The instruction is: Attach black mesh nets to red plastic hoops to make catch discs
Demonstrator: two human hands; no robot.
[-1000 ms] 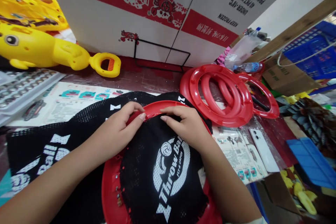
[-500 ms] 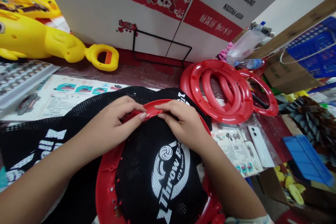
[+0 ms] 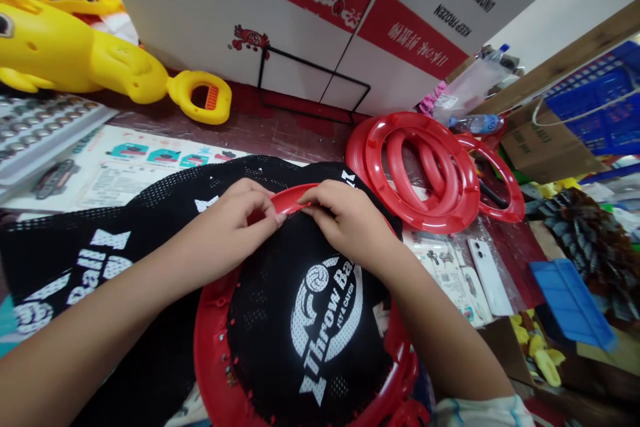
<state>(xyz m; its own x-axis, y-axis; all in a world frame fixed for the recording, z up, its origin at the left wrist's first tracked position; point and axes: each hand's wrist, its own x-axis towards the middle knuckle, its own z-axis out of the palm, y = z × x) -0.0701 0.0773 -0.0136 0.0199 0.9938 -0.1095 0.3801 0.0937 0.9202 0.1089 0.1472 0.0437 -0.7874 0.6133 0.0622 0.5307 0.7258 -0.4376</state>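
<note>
A black mesh fabric piece (image 3: 270,320) with a white "Throw Ball" print lies across a red plastic ring (image 3: 213,347) in front of me. At the ring's far edge, my left hand (image 3: 240,217) pinches the fabric's border against the rim. Close beside it, my right hand (image 3: 345,220) pinches the same border, thumb and forefinger together. A short stretch of red rim shows between the two hands. Small loose bits lie in the ring's left channel. More printed black mesh (image 3: 165,193) spreads under the ring and to the left.
Red rings (image 3: 425,213) are stacked at the right, near a white phone (image 3: 489,277) and a blue tray (image 3: 573,303). White cartons (image 3: 200,20) stand behind a black wire frame (image 3: 315,67). A yellow toy (image 3: 125,73) and a tray of round metal pieces (image 3: 45,127) are at left.
My left hand's fingers have curled in closer on the fabric edge. The right hand stays at the rim. The view has shifted slightly, and the ring sits a little further right.
</note>
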